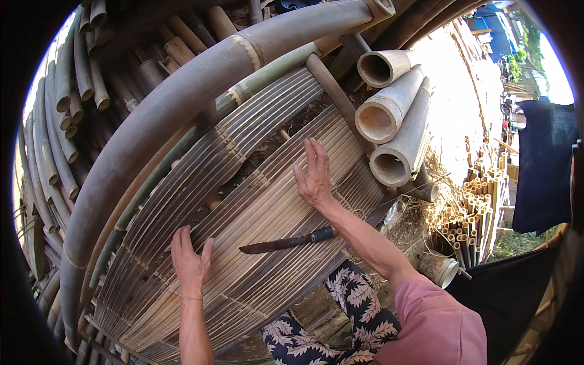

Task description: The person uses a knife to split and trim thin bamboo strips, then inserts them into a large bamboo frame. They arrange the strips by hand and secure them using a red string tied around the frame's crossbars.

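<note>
A slatted bamboo panel [255,210], made of many long thin strips bound by cross ties, spreads out before me. My left hand [191,260] rests on its strips at the left, fingers stretched forward and thumb apart. Farther right and higher, my right hand [314,177] lies over the pale strips with fingers extended. Neither hand shows anything held. Between my forearms a long knife [280,244] with a dark blade and black handle lies across the strips, its tip toward my left hand. A gap between the strips opens beyond my hands.
A thick bamboo pole [176,100] curves past the panel's far side, with a greenish pole [274,67] beside it. Three wide cut bamboo tubes [398,115] lie at the right end. Stacked poles [73,109] fill the far left; bundled thin canes [477,210] stand right.
</note>
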The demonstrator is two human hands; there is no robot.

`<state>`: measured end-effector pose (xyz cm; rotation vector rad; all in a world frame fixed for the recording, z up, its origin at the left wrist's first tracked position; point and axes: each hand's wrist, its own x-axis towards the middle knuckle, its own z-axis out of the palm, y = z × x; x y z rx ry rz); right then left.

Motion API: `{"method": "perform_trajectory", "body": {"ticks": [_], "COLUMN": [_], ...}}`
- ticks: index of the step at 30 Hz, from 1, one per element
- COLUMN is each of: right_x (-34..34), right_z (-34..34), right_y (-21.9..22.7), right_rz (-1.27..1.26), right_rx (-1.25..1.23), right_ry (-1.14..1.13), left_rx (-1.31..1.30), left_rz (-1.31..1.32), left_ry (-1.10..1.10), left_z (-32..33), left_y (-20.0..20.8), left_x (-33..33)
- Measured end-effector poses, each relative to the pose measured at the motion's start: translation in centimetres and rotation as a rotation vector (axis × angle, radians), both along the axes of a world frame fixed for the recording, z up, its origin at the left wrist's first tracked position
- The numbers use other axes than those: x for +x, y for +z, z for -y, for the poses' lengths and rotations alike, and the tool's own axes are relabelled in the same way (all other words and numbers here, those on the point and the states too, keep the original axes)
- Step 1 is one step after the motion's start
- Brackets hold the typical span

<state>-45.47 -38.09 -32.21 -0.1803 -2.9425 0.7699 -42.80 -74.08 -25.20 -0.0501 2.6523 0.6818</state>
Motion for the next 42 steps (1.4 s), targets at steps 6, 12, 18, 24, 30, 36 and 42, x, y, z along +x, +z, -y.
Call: {"method": "perform_trajectory", "body": {"ticks": [6,12,18,24,30,36,42], "right_x": [0.1,-10.6,-9.3,10.2,18.2,26.4,27.9], "right_z": [-2.6,0.3,-0.2,-0.2,-4.2,-5.7,-3.5], "right_y": [0.5,-4.3,-2.9,5.9,3.7,11.0,17.2], "right_rz": [-0.091,-0.163,-0.167,0.308,0.334,0.762,0.501], "right_rx": [0.098,0.226,0.094,-0.039,0.189,-0.184,-1.698], "right_ry": [0.247,0.285,0.248,0.433,0.481,0.106,-0.868], "left_rx": [0.064,-0.030,-0.023,0.026,-0.107,-0.257,-0.176], "left_rz": [0.504,0.383,-0.090,0.052,0.002,0.018,0.293], "left_ry": [-0.071,-0.008,-0.021,0.036,-0.252,-0.403,-0.391], "left_z": [3.4,1.5,-0.8,1.2,-1.0,-2.5,-3.8], "left_y": [-4.2,0.2,2.4,1.7,0.2,-1.9,-2.3], "left_x": [-4.0,-7.3,-1.0,5.2,4.2,4.5,1.8]}}
